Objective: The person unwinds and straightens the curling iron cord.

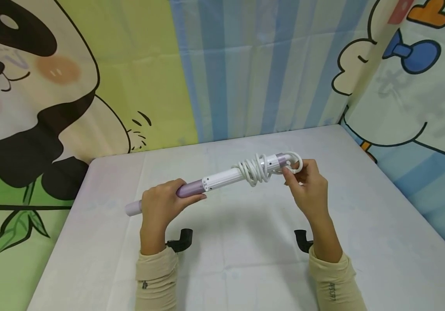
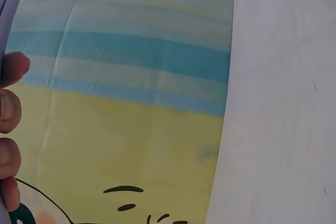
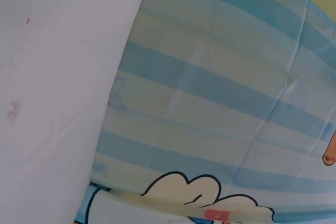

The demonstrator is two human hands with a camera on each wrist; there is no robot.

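A long lilac-and-white hair curling wand (image 1: 222, 179) is held up at a slant over the table, its right end higher. A white cord (image 1: 254, 169) is wound in several loops around its white section, and one loop sticks out past the right end. My left hand (image 1: 162, 203) grips the lilac section near the left end, with the tip poking out beyond the palm. In the left wrist view, fingertips (image 2: 10, 111) curl over the wand at the left edge. My right hand (image 1: 309, 190) pinches the cord between thumb and fingers by the wand's right end.
The white-covered table (image 1: 238, 263) spreads beneath both hands. Behind it hangs a striped and yellow cartoon curtain (image 1: 242, 69), with another curtain (image 1: 413, 99) along the right side. Black wrist mounts (image 1: 181, 241) show at both wrists.
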